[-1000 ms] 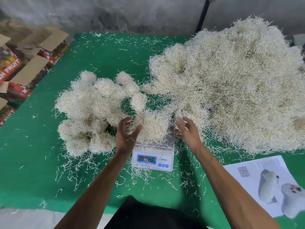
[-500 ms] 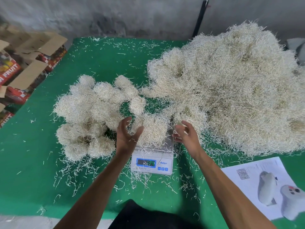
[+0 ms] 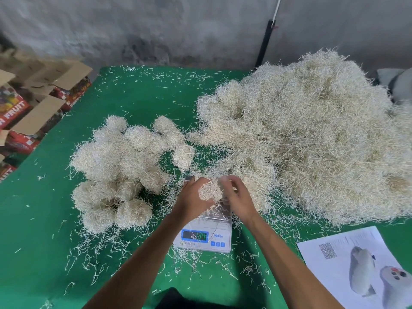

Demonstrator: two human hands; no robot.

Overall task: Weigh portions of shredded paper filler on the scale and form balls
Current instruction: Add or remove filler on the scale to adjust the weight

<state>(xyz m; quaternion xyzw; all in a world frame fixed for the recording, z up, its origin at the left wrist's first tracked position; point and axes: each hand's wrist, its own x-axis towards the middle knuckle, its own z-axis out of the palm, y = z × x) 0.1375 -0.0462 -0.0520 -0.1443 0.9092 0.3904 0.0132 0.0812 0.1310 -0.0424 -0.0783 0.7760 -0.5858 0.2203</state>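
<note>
Both hands meet over the scale point(image 3: 204, 233), cupping a small wad of shredded paper point(image 3: 209, 191) between them. The left hand point(image 3: 192, 200) curls around its near-left side, the right hand point(image 3: 237, 198) presses in from the right, and the fingers point(image 3: 229, 181) of both are bent tight onto the wad, so it is clamped from two sides. The wad sits just above the scale's steel platform (whether it touches the plate I cannot tell). It looks roughly round, with no clear long axis; loose strands poke out every way.

The scale lies on the green desk point(image 3: 44, 230) with its display end toward the person; the digits are lit but too blurred to read. To the left lies a cluster of finished balls point(image 3: 120, 170), touching one another. To the right spreads the big loose heap of filler point(image 3: 312, 139), its near edge reaching right beside the right hand. A printed sheet point(image 3: 356, 264) lies at the near right corner, and open cartons point(image 3: 33, 108) stand off the desk's left side.
</note>
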